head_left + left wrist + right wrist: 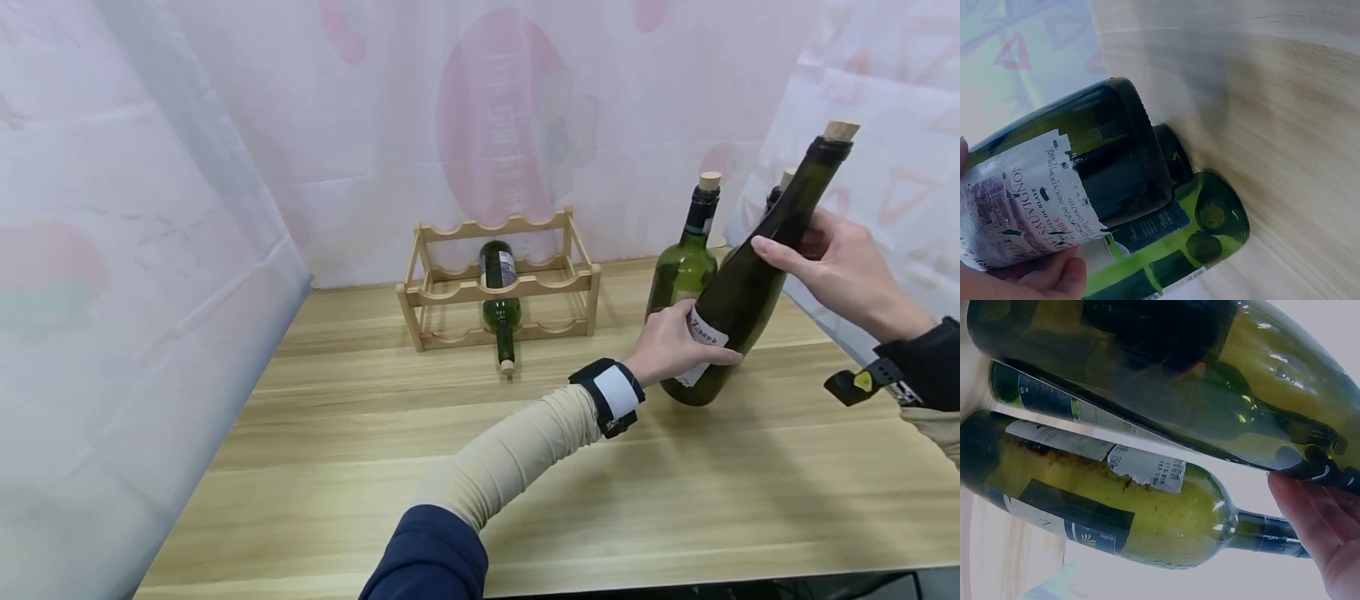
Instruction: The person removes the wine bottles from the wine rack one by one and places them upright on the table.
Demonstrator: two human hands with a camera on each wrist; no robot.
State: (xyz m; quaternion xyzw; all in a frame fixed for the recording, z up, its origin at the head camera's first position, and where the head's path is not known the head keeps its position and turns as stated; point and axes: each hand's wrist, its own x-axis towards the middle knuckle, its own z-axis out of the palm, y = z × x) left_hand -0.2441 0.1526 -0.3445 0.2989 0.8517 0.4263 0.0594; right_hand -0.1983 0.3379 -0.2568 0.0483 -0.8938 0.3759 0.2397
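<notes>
A dark green wine bottle (742, 287) with a cork and a torn white label is held tilted, its neck up to the right. My left hand (675, 346) grips it low, around the label; that label (1035, 194) fills much of the left wrist view. Higher up, my right hand (855, 267) holds the bottle near its shoulder, thumb on the near side. Behind it stand a corked green bottle (686, 258) and another bottle (1116, 494), mostly hidden in the head view.
A wooden wine rack (498, 292) stands at the back middle of the table (360, 467). One corked green bottle (501, 312) lies in its upper tier, neck toward me. Printed white sheets (360, 125) hang behind and at both sides.
</notes>
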